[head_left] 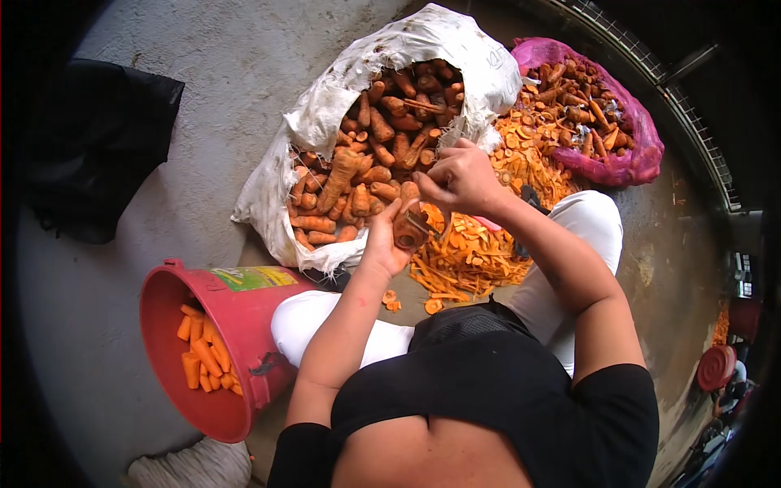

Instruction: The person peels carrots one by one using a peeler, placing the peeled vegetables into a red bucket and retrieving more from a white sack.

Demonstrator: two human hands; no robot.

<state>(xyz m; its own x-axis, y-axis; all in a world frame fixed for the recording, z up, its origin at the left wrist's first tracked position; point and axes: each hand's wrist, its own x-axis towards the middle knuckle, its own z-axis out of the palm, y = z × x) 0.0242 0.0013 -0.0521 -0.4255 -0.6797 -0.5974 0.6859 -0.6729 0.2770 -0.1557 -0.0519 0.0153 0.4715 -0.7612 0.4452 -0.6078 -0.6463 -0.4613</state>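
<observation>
Two bare hands meet over one carrot [409,233] in front of the seated person. The left hand [386,248] grasps it from the side and below; the right hand [465,180] is closed, with its thumb at the upper end of the carrot, and a blur there hides whether it grips a tool.

Two open sacks lie ahead: one white sack [297,126], holding unpeeled carrots [382,128] too many and too overlapped to count, and one pink sack [647,150] farther right, also full of carrots and scraps. One heap of orange peelings [468,264] spreads between the sacks and the person's two white-clad knees, with a few round slices [433,307] at its near edge.

One red bucket [264,325] lies tipped by the left knee, its mouth turned left; roughly ten or more peeled carrots [207,356] show inside. One black cloth-like item [102,146] is at far left, and one pale bundle [195,465] lies below the bucket.
</observation>
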